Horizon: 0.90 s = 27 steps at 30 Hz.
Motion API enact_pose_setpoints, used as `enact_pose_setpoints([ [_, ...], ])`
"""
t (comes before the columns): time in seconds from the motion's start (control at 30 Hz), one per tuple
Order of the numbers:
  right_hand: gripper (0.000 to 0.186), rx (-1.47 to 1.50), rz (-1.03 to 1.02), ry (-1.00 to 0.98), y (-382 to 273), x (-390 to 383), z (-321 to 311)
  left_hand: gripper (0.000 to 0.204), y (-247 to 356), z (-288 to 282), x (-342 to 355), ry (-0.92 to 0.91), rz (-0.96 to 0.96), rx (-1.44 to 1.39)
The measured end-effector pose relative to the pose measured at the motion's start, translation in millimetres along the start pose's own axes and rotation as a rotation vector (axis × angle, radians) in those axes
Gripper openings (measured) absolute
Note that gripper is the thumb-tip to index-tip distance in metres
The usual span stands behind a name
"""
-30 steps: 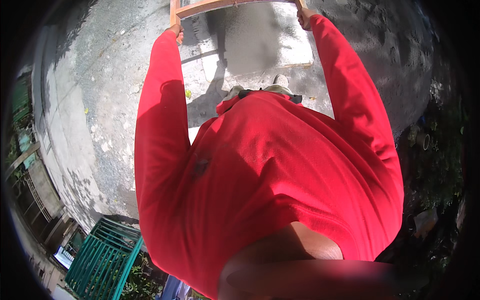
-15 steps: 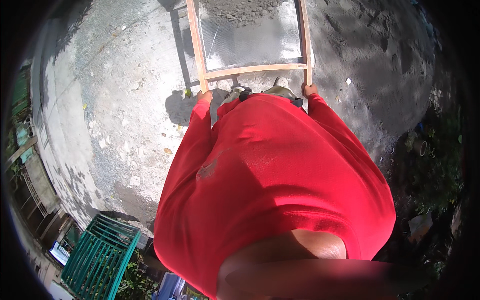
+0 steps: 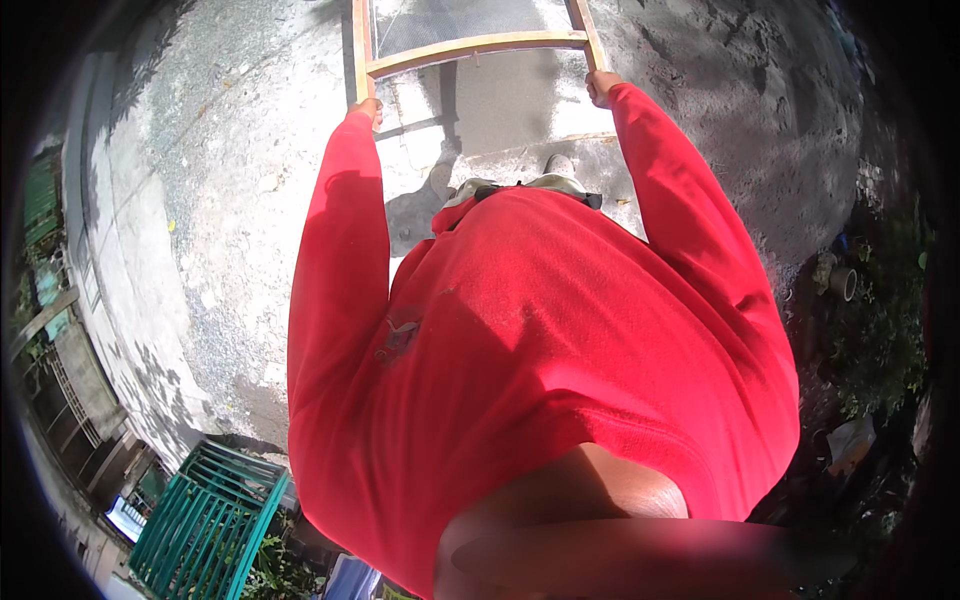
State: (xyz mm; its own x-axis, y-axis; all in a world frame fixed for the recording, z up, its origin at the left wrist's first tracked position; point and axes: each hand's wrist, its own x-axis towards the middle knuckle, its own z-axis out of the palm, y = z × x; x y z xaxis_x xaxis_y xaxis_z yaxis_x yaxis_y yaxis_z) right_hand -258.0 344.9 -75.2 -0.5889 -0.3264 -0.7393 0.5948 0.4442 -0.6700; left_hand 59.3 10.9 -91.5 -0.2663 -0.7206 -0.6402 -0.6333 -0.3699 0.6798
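A sand sieve with a wooden frame and a fine wire mesh is held out in front of me, its far part cut off by the top edge of the view. My left hand is closed round the end of its left handle. Round the right handle my right hand is wrapped in the same way. Both arms reach forward in red sleeves. Beneath and nearer than the crossbar, shadows and a grey patch show on the ground before my feet.
Dark grey sand spreads over the ground at the right. Pale, rough concrete lies to the left. A green metal rack stands at the lower left. Plants and a pot line the right side.
Both hands have pushed the sieve away from my body, and my arms are straighter. The gravel seen on the mesh before is now outside the view.
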Motion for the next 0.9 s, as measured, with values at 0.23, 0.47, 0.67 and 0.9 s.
enact_pose_setpoints([
  [0.23,0.009,-0.13,-0.146,0.175,217,-19,-44,0.012,-193,33,-72,0.054,0.011,-0.018],
  [0.47,0.006,0.01,-0.024,0.154,128,17,-30,0.016,-104,36,-41,0.016,-0.125,0.133],
  [0.67,0.008,-0.017,-0.078,-0.024,-81,33,2,0.011,86,-7,24,0.019,-0.037,0.058],
  [0.9,0.009,-0.017,-0.032,0.03,87,3,-15,0.011,-68,21,-42,0.044,-0.051,-0.001],
])
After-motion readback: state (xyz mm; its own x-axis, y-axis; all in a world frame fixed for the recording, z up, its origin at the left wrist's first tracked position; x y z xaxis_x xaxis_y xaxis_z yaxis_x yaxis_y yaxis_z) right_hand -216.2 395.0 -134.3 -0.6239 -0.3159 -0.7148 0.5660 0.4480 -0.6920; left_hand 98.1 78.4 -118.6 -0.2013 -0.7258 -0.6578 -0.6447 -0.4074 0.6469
